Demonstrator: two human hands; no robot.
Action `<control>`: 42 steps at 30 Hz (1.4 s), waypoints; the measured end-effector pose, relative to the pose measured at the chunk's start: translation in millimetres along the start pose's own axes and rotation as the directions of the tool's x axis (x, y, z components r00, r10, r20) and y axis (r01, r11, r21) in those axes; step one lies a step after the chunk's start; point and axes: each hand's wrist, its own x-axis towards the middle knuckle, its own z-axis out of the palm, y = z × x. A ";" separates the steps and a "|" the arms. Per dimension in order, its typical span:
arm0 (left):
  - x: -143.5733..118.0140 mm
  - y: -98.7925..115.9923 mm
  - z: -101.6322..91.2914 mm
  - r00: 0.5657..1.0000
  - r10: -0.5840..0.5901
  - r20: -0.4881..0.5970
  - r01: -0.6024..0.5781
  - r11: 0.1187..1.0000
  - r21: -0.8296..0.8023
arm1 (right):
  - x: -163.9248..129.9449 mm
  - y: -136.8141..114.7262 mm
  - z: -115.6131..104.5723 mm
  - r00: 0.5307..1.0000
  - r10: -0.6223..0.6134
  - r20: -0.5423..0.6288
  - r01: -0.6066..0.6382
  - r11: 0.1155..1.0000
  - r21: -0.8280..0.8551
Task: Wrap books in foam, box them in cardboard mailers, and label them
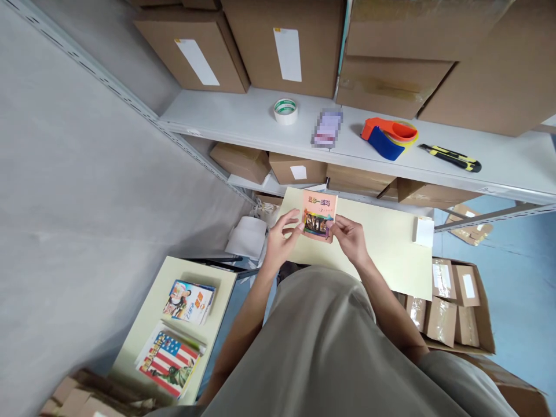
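A small booklet point(319, 201) with a pink cover and a dark picture on its lower half is held upright over the pale table point(382, 246). My right hand point(351, 238) grips its lower right corner, thumb on the front and fingers behind. At the left edge of the booklet is my left hand point(282, 238), its thumb tip at the cover's side and its other fingers curved but apart from the thumb. The back of the booklet is hidden.
A shelf ahead carries a tape roll point(285, 112), a blurred-out item point(327, 128), an orange-blue tape dispenser point(386, 138), a utility knife point(454, 157) and cartons point(286, 52). Magazines point(169, 364) lie on a side table, left. Small boxes point(441, 321) fill a carton, right.
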 end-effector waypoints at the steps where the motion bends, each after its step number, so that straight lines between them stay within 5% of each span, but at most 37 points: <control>1: 4.8 -2.6 -4.0 1.000 -0.019 0.003 0.019 1.000 -0.017 | 0.5 -0.4 -2.9 1.000 0.012 0.020 -0.012 1.000 0.024; 5: 11.8 -7.6 -7.2 0.991 -0.080 0.103 0.087 0.994 -0.069 | 0.7 4.7 -6.0 0.998 0.044 0.047 -0.048 0.996 0.080; 10: 6.6 -4.9 -4.4 0.998 -0.014 0.061 0.016 0.999 -0.029 | 0.0 14.1 -9.7 0.997 0.009 0.079 -0.012 0.999 0.032; 14: 8.6 3.3 -14.1 0.974 0.221 0.043 -0.225 0.964 0.139 | -2.6 7.8 -15.1 0.992 -0.091 0.092 0.095 0.995 -0.035; 17: 10.7 11.3 -22.6 0.885 0.462 0.051 -0.461 0.856 0.234 | -2.9 -1.8 -17.8 0.965 -0.225 0.136 0.238 0.967 -0.091; 20: 10.5 17.9 -26.8 0.833 0.551 0.055 -0.541 0.790 0.288 | -1.1 -9.2 -17.9 0.936 -0.301 0.184 0.325 0.939 -0.114; 25: 6.9 24.7 -27.1 0.897 0.441 0.043 -0.435 0.857 0.276 | -0.6 -16.9 -15.5 0.949 -0.276 0.149 0.296 0.946 -0.130; 30: 3.1 20.3 -28.8 0.984 0.155 0.087 -0.165 0.979 0.123 | -5.8 -12.9 -17.4 0.987 -0.123 0.102 0.140 0.974 -0.180; 33: -0.9 14.3 -29.2 0.993 0.047 0.111 -0.051 0.998 0.034 | -9.2 -4.9 -18.6 0.996 -0.029 0.085 0.040 0.990 -0.137; 42: -6.9 14.1 -34.6 0.975 0.020 0.219 -0.018 1.000 -0.010 | -6.9 -3.4 -23.6 0.979 0.044 0.200 -0.042 0.999 -0.014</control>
